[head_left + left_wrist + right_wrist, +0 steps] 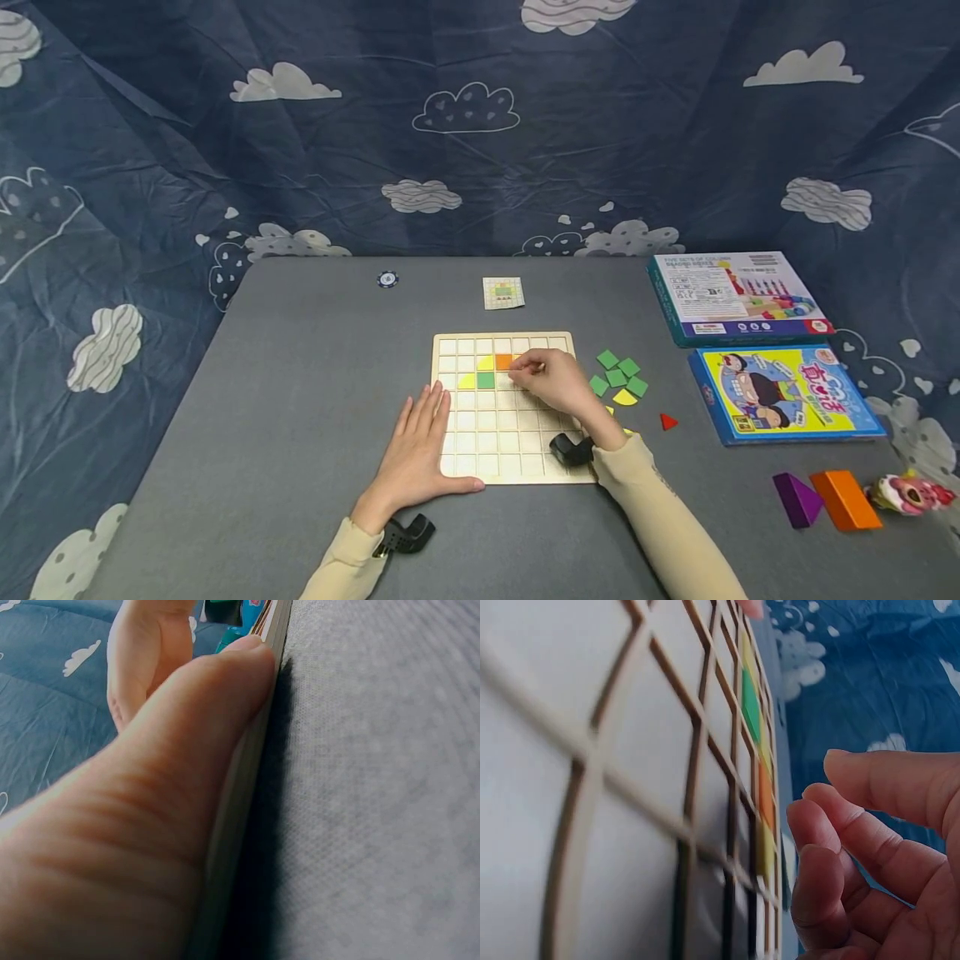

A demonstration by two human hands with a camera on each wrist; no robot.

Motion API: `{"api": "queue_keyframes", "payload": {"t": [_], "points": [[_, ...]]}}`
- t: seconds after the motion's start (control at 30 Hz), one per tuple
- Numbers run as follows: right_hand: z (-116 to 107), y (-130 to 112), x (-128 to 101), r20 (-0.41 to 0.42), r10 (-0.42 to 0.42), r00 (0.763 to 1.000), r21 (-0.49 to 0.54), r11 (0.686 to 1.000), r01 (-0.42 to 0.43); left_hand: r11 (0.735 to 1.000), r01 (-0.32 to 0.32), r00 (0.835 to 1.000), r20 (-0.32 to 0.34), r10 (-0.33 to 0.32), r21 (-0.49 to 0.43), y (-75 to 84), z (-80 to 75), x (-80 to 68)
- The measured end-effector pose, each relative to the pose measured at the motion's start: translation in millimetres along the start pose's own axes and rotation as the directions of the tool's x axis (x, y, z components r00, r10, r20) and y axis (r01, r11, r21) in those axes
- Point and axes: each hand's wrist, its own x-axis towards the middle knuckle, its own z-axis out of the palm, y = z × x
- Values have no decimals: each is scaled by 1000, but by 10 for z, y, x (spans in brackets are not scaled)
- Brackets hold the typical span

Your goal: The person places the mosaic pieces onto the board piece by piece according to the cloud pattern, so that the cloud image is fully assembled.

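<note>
The left hand [420,454] lies flat, fingers straight, on the grid board [487,467] at its seven o'clock corner. The right hand [555,383], fingers loosely curled and holding nothing, hovers beside the orange tile [503,362] seated at twelve o'clock with the green tile [486,381]. Only the left wrist view shows the board's thin edge [232,825].

Head view angled down from above the table, wrist views set very close at surface level, grid board [501,417] [615,787] shared by all.
</note>
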Motion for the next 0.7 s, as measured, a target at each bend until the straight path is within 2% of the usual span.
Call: {"api": "queue_keyframes", "payload": {"t": [0.27, 0.43, 0.7], "points": [[-317, 216, -112, -89, -11, 996, 2, 1000, 11, 1000, 0, 1000, 0, 0, 0, -5, 7, 1], [-485, 399, -191, -157, 11, 988, -25, 1000, -15, 1000, 0, 1000, 0, 0, -1, -8, 16, 4], [-703, 622, -315, -151, 96, 984, -67, 992, -108, 1000, -14, 1000, -15, 14, -2, -27, 36, -5]]}}
